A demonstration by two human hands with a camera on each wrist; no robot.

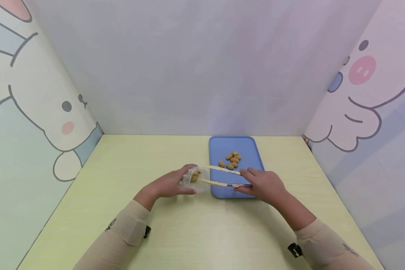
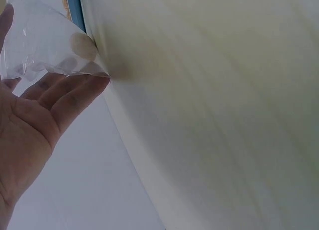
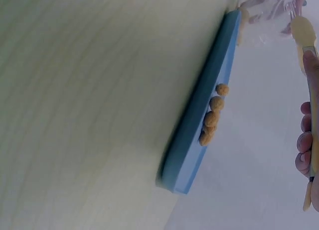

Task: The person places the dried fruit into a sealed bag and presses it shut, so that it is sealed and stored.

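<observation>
My left hand [image 1: 170,183] holds a clear plastic bag [image 1: 202,186] on its side, thumb and fingers on either side of its mouth, which faces right. A few brown nuts [image 1: 194,178] lie inside. In the left wrist view, the thin film of the bag [image 2: 42,31] rests against the fingers. My right hand [image 1: 264,185] grips metal tongs with cream tips [image 1: 217,183]. The two tips stand apart and reach to the bag's mouth; whether a nut is between them I cannot tell. Below the tongs lies a blue tray [image 1: 219,146] bearing several brown nuts [image 1: 234,159].
The pale wood-look table [image 1: 148,150] ends at a plain back wall [image 1: 189,75]. Side walls with cartoon animals [image 1: 361,71] close in left and right. The tray's low raised rim [image 3: 199,105] shows in the right wrist view.
</observation>
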